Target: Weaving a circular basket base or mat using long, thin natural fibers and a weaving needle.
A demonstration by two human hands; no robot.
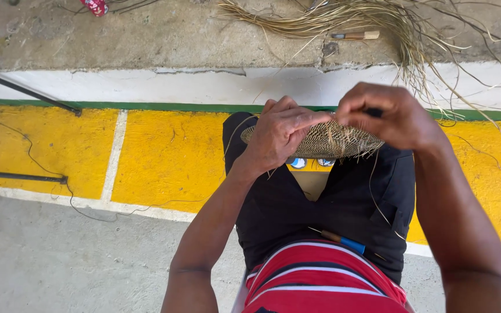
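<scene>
- Yellow-painted concrete floor (163, 156) with a white curb beyond; person seated above it.
- Woven straw piece (326, 141) rests on the knees, between both sets of fingertips.
- Left hand (279, 134) clamps its rim; right hand (392, 116) pinches a strand at the edge.
- Best done, I judge, by keeping the strand taut and the rim steady.
- Loose straw bundle (378, 20) and knife (355, 35) lie well beyond the fingers; a tool (343, 239) in the lap.

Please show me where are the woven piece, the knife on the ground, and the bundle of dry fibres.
woven piece (326, 141), head view, middle of its weave.
knife (356, 35), head view, its wooden handle.
bundle of dry fibres (343, 14), head view, thick middle part.
</scene>
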